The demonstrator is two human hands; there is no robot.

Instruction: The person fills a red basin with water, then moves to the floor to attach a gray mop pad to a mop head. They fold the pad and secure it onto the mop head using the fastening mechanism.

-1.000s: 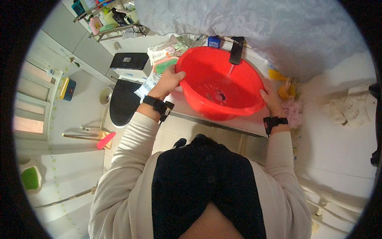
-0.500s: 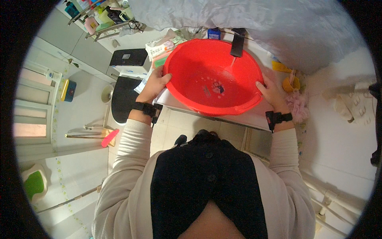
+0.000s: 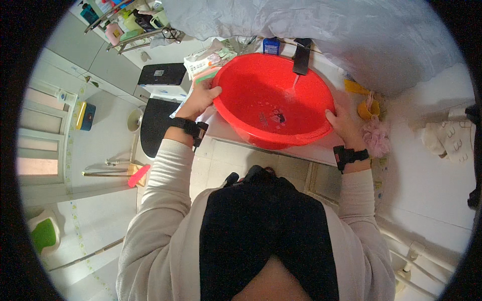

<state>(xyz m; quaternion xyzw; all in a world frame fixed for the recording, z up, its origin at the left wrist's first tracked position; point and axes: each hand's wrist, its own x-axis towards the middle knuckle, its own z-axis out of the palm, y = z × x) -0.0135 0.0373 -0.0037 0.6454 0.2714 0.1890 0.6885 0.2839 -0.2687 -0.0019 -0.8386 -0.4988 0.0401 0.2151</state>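
A large red plastic basin (image 3: 246, 83) rests over the white washstand, with its near rim above the front edge. Water runs into it from a dark flat-spouted faucet (image 3: 301, 59), and a printed figure shows on its bottom. My left hand (image 3: 202, 96) grips the rim on the left, its thumb over the edge. On the right side my right hand (image 3: 345, 121) holds the rim in the same way, thumb on top. The fingers of both hands are partly hidden behind the basin wall. Black bands sit on both wrists.
Behind the basin stand a blue bottle (image 3: 271, 46) and a pack of wipes (image 3: 203, 62). A yellow cup (image 3: 369, 108) and a pink bath puff (image 3: 376, 136) lie to the right. A grey-white curtain (image 3: 321, 20) hangs at the back; a black-lidded toilet (image 3: 158, 125) stands left.
The basin has shifted slightly right and its near side now sits lower, showing more of the outer wall. Both hands have stayed on the rim. Water keeps running.
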